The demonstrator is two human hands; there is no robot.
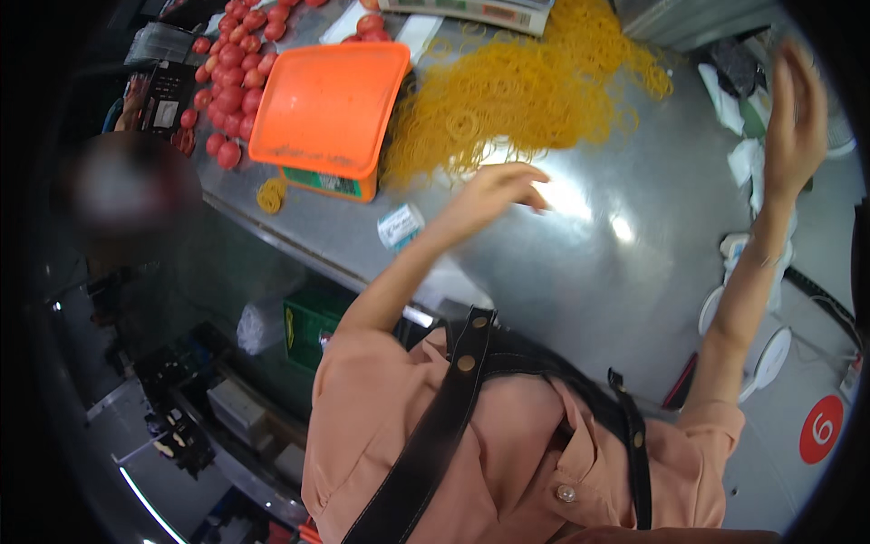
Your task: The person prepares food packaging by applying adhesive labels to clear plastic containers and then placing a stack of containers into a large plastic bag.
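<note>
My left hand (499, 190) hovers over the steel table (578, 285), fingers bent and thumb apart, with nothing visible in it. Just beyond it spreads a big heap of yellow rubber bands (503, 102). Far to the right, my right hand (796, 129) is raised, slightly blurred, its fingers extended and nothing seen in them. Below it lie crumpled white papers or wrappers (744, 166) at the table's right side. Beside my left forearm is a small white and teal item (401, 226) bearing writing.
An orange plastic bin (326, 109) stands left of the rubber bands, with many tomatoes (231, 95) beside it. A small rubber-band bundle (270, 196) lies near the table edge. Another person (129, 190) is at the left. A green crate (312, 330) sits below table level.
</note>
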